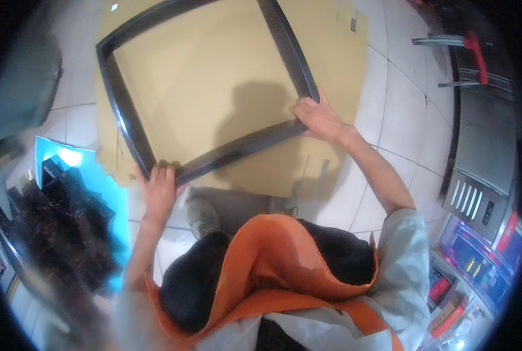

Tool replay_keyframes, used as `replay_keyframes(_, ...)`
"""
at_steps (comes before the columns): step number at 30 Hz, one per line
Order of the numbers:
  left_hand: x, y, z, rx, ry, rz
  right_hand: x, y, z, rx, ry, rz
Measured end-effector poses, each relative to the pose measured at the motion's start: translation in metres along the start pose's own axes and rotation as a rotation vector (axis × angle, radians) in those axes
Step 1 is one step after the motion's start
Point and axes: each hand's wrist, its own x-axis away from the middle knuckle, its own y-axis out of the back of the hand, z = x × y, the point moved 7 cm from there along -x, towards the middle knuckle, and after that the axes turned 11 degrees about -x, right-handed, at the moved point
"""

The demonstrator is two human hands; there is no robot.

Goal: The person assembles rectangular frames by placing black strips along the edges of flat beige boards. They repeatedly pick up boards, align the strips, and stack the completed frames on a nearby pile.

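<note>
Black frame [237, 152]: left hand [160, 188] and right hand [324, 120] curled around its corners.

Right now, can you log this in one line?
black four-sided frame: over tan cardboard sheet | left hand: holding near-left corner | right hand: holding near-right corner

The dark frame [237, 151] looks smooth, with a low sheen along its bars, though whether it is metal or plastic cannot be told; the brown sheet [190, 88] looks like matt cardboard. The floor tiles [389, 111] appear smooth, the blue sheet [119, 207] glossy like plastic, the orange apron [243, 251] matt cloth.
</note>
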Motion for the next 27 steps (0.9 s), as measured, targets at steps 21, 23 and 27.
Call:
replay_keyframes(21, -0.011, 0.027, 0.008, 0.419, 0.004, -0.189, 0.046, -0.003, -0.020, -0.328, -0.183, -0.452)
replay_keyframes(23, 0.035, 0.021, 0.055, 0.608, 0.451, -0.426, 0.059, -0.006, -0.037, -0.615, -0.267, -0.556)
replay_keyframes(27, 0.093, -0.056, 0.090, 1.190, 1.057, -0.306, 0.050, -0.015, -0.067, -1.117, -0.415, -0.657)
